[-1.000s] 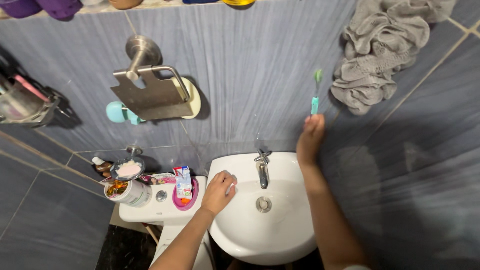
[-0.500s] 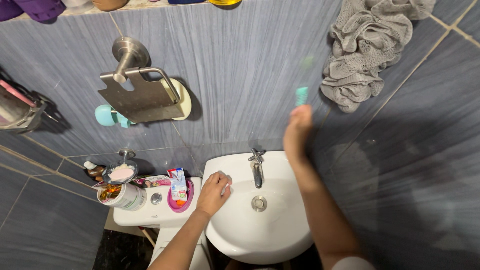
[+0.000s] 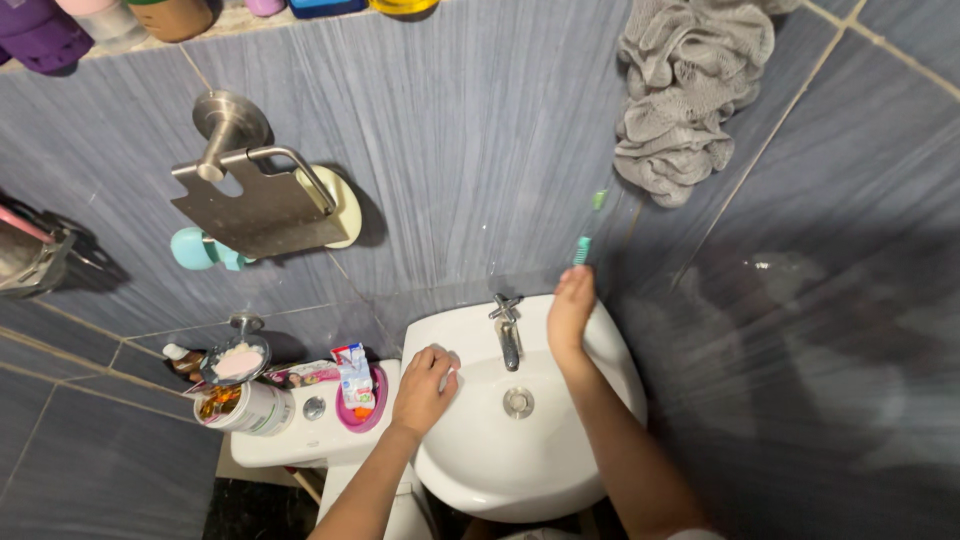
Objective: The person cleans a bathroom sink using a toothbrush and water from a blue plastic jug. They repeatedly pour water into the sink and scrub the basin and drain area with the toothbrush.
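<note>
The teal-and-green plastic toothbrush [image 3: 586, 232], gripped upright in the right hand [image 3: 568, 315], has dropped toward the white ceramic basin [image 3: 600, 400]. The left hand [image 3: 425, 385] stays curled on the basin's left rim, over something small and white.

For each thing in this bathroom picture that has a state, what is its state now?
Right hand: closed around the toothbrush handle.
Toothbrush: held upright, bristles on top.
Left hand: resting on the sink rim.
Sink: no standing water visible.
Tap: no water running.
Paper holder: no roll visible under its flap.
Grey cloth: bunched, hanging on the wall.
</note>
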